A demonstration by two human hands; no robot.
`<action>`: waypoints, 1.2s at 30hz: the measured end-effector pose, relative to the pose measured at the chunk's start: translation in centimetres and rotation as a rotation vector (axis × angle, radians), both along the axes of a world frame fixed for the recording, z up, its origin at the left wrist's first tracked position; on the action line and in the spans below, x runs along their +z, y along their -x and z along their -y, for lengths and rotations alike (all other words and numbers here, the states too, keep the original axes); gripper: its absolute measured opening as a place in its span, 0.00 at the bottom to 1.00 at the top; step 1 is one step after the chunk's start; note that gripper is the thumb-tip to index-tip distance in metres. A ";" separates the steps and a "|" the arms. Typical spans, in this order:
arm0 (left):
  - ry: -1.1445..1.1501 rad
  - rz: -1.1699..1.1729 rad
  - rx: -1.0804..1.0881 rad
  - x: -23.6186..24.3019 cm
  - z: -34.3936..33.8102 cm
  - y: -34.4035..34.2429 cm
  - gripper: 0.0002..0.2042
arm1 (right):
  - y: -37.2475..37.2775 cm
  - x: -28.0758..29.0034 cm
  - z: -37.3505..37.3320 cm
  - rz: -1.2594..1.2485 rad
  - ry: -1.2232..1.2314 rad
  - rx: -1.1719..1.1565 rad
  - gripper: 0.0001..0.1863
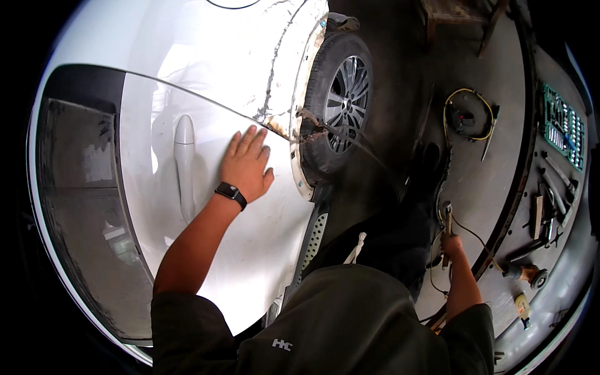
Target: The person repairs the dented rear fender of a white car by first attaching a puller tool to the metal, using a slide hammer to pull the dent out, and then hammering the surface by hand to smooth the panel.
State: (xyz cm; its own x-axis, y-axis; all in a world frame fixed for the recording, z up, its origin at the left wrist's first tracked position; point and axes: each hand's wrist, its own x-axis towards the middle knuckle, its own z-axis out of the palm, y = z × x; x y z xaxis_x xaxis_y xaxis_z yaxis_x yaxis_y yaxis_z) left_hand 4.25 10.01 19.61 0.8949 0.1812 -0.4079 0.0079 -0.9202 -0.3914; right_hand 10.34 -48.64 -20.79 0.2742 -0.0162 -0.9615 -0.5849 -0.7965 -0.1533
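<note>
My left hand [247,169], with a black watch on the wrist, lies flat on the white car door [250,256]. Its fingers are spread and point toward the rear edge, right of the door handle [184,147]. Just beyond the fingertips, the panel [237,69] shows chipped, cracked paint and rusty patches along the wheel arch. A wheel [317,97] sits in that arch, with a torn strip hanging in front of it. Down at my right side, my right hand [452,246] is wrapped round the handle of a hammer [447,215], head up, away from the car.
A yellow cable [465,91] lies coiled on the grey floor at right. Beyond a dark rail are a green socket set [562,128], several hand tools [550,181], an orange angle grinder [530,274] and a small bottle [522,306]. A wooden stool [459,17] stands far off.
</note>
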 end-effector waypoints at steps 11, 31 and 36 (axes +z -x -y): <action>0.578 0.277 0.474 -2.7 3.8 1.9 0.11 | -0.1 5.4 3.9 -0.033 0.046 0.086 0.17; 1.675 1.499 1.697 -11.6 3.2 -11.7 0.14 | -28.3 8.1 9.8 0.387 -0.360 1.494 0.12; 1.335 1.784 1.797 -10.7 4.4 -12.2 0.18 | -37.8 15.5 -1.6 -0.085 0.085 0.533 0.09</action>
State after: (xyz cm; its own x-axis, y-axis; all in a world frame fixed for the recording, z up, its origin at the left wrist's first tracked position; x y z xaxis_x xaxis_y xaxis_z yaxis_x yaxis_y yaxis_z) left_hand 16.42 5.66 8.88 -0.1021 0.8893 -0.4457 -0.0778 0.4396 0.8948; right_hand 48.12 -47.01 -5.34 0.1871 0.0256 -0.9820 -0.1037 -0.9936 -0.0456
